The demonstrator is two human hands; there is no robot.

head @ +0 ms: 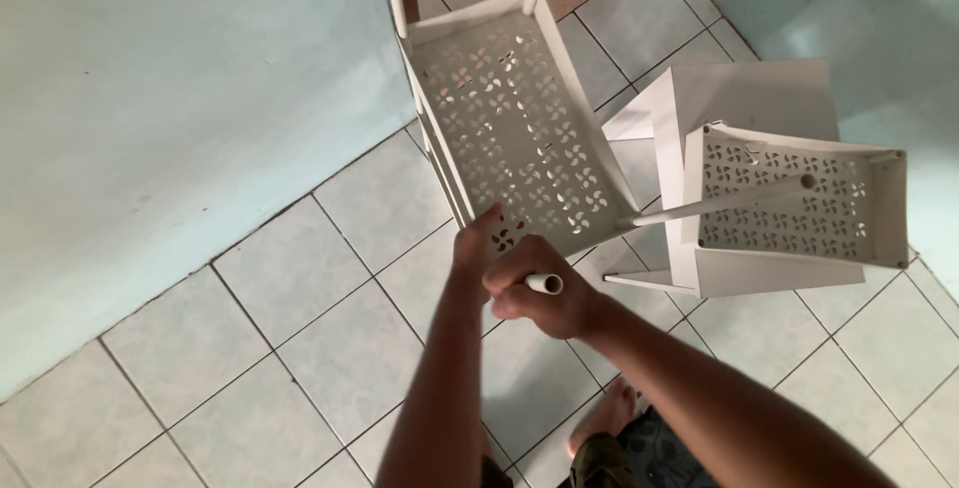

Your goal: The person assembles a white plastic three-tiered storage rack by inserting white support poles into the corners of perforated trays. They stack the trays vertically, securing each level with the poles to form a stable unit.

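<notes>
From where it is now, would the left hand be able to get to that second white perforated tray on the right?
Probably yes. The left hand touches the near perforated tray, and bare tiled floor lies around the second tray. Only the right hand, gripping a white tube, crosses its path.

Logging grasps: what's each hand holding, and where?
Right hand grips a white tube at its upper end. Left hand rests on the perforated shelf's near corner; a real grip can't be told.

No package, label, sign or screen shows anywhere in this view. Around the white perforated shelf tray (pixel 509 118) there are only plain surfaces, with no wrapper, sticker or printed panel on or beside it.
</notes>
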